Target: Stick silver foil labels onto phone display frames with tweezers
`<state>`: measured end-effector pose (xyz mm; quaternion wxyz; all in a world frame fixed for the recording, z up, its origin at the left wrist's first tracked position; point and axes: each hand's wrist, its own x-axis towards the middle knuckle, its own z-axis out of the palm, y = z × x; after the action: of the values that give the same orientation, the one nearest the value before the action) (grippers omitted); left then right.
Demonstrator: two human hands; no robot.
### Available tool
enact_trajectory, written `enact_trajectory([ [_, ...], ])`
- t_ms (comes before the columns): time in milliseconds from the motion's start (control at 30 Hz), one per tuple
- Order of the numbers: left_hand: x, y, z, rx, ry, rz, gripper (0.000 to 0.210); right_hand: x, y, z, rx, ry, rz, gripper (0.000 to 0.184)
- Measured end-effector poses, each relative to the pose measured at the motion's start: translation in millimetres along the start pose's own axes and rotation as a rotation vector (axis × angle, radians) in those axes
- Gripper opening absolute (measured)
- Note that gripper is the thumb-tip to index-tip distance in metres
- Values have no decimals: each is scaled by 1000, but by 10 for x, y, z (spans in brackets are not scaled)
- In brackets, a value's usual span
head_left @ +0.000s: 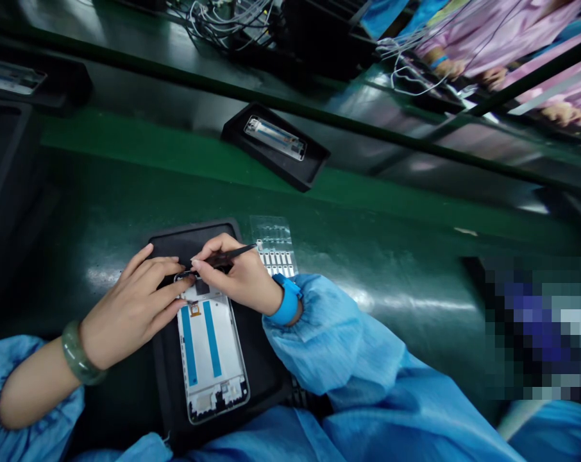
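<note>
A silver phone mid-frame (208, 350) with two blue strips lies in a black tray (168, 378) before me. My left hand (129, 308), fingers stretched out and apart, rests its fingertips on the frame's upper left end. Closed around dark tweezers (233, 253), my right hand (240, 276) is over the frame's top edge. The tweezers' tips are hidden among the fingers, so I cannot tell whether they grip anything. Just beyond my right wrist lies a clear sheet (276, 234) bearing rows of small white pieces. A small orange-edged part (195, 310) shows near the left thumb.
Farther back, another black tray (312, 174) holds a phone frame (276, 137). More dark trays (6, 154) stand at left. A dark rail (185, 77) crosses behind. Cables (233, 25) lie beyond it, and co-workers' hands (449, 67) are at upper right. A blurred patch covers the right side.
</note>
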<state>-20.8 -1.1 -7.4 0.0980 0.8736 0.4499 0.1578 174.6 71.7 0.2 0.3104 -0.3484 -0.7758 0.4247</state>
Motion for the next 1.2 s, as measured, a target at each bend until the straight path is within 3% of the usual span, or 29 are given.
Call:
enact_trajectory([
  [1200,-2,-4,5,-6,19,12,29,-3,10,5,-48,17,-48,6],
])
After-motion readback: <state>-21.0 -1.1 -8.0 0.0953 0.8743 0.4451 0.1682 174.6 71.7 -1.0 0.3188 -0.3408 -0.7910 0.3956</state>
